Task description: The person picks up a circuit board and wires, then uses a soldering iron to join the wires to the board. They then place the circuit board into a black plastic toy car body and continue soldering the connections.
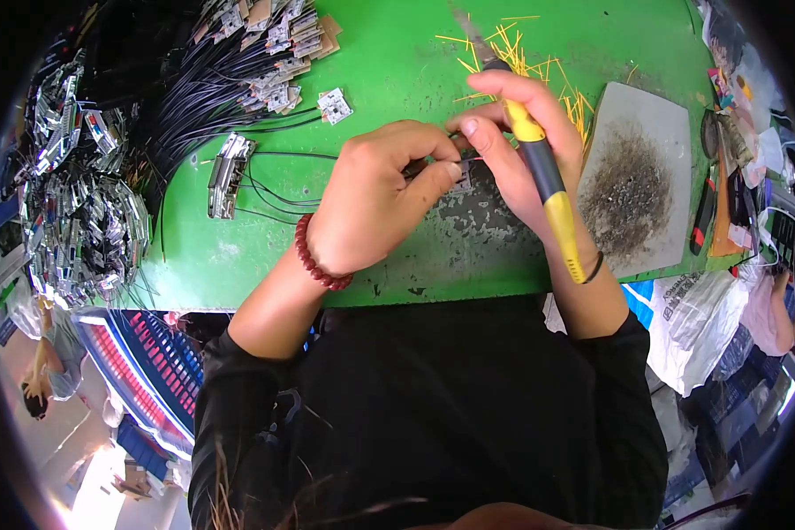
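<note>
Clothing: black top [468,406], plain cloth, cut off by the lower edge.
Bracelet [305,252]: round dark-red beads, left wrist.
Left hand [380,190]: thumb and fingers pinched together on black cables [291,155]; from where I stand, the cable ends are hard to make out.
Right hand [534,141]: closed around the yellow-and-black handle of a soldering iron [552,181]; iron points away, its tip blurred.
Small board [464,184]: beneath the fingertips, mostly covered.
Metal strip [230,177]: segmented, shiny; left of the left hand.
Grey pad [632,110]: flat slab, dark gritty residue.
Tabletop [397,53]: green, scuffed.
Yellow slivers [579,106]: thin, straight, scattered beyond the right hand.
Board bundle [278,88]: overlapping, cut off above.
</note>
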Motion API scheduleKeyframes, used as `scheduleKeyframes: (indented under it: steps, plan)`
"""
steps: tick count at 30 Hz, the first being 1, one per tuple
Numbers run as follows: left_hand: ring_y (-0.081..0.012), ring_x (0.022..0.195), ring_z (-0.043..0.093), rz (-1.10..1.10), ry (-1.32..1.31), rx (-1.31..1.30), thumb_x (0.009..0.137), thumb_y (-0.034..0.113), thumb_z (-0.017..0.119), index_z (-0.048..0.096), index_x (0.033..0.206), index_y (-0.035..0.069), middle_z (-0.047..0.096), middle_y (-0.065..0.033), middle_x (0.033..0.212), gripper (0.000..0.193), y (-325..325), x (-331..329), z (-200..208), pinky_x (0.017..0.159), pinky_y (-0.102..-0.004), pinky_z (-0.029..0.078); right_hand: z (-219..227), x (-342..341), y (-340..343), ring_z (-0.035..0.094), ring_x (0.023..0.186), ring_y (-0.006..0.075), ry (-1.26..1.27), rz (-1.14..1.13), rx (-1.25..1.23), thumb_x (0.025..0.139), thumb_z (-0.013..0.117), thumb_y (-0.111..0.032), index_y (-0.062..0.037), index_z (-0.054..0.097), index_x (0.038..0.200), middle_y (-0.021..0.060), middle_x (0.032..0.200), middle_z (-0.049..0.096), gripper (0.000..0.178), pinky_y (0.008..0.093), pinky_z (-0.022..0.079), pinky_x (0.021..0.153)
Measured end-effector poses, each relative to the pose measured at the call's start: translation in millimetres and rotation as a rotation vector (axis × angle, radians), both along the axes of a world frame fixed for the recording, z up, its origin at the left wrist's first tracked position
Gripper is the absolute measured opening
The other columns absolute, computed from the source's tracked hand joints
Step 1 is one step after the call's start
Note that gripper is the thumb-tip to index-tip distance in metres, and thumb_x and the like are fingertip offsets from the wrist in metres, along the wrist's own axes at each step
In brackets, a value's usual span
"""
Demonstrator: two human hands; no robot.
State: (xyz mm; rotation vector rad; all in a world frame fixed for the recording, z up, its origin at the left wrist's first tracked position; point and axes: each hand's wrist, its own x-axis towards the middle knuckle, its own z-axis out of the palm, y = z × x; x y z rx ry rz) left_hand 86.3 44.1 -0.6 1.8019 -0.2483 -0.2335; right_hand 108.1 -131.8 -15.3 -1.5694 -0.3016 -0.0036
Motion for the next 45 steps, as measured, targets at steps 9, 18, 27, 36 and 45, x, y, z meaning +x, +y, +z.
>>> scheduleKeyframes:
  steps: [9, 18, 27, 36, 45]
  plan:
    - [-0.0299, 0.071, 0.063, 0.028, -0.109, 0.17, 0.081, 0.007, 0.07, 0.065, 0.084, 0.002, 0.064, -0.0124, 0.077, 0.007, -1, -1, -2, 0.062, -0.0376, 0.05, -6, -11, -13, 0.069, 0.08, 0.0139, -0.292, -0.029, -0.248, 0.079, 0.071, 0.005, -0.0059, 0.062, 0.118, 0.0061, 0.086, 0.069, 0.041, 0.0252, 0.054, 0.073]
    - [-0.0289, 0.069, 0.063, 0.103, -0.312, 0.262, 0.079, 0.005, 0.071, 0.066, 0.081, 0.004, 0.063, -0.0108, 0.076, 0.005, -6, -8, -5, 0.06, -0.0373, 0.05, -14, -23, -14, 0.068, 0.081, 0.0129, -0.073, -0.094, -0.048, 0.087, 0.067, 0.004, 0.0018, 0.055, 0.121, 0.008, 0.094, 0.066, 0.036, 0.0228, 0.054, 0.068]
    - [-0.0297, 0.069, 0.063, 0.082, -0.312, 0.228, 0.078, 0.004, 0.071, 0.066, 0.079, 0.003, 0.063, -0.0117, 0.074, 0.005, -4, -10, -6, 0.06, -0.038, 0.05, -10, -27, -16, 0.072, 0.091, 0.0218, -0.16, 0.002, -0.063, 0.087, 0.066, 0.007, 0.0028, 0.057, 0.119, 0.0122, 0.104, 0.064, 0.034, 0.0285, 0.058, 0.075]
    - [-0.0162, 0.056, 0.057, 0.141, -0.228, 0.087, 0.075, 0.0, 0.075, 0.072, 0.079, 0.004, 0.062, -0.0068, 0.071, 0.007, -2, -16, -12, 0.051, -0.0268, 0.045, -22, -12, -38, 0.069, 0.099, 0.0204, -0.052, 0.103, -0.035, 0.093, 0.06, 0.0, 0.0007, 0.055, 0.123, 0.0096, 0.098, 0.066, 0.03, 0.0279, 0.056, 0.081]
    - [-0.0238, 0.068, 0.062, 0.081, -0.241, 0.127, 0.078, 0.0, 0.071, 0.064, 0.082, 0.003, 0.064, -0.0093, 0.077, 0.009, 5, -21, -12, 0.06, -0.032, 0.05, -19, 13, -33, 0.063, 0.093, 0.0259, -0.638, 0.511, -0.755, 0.077, 0.064, -0.01, -0.0153, 0.065, 0.106, 0.0042, 0.082, 0.065, 0.03, 0.0374, 0.048, 0.083]
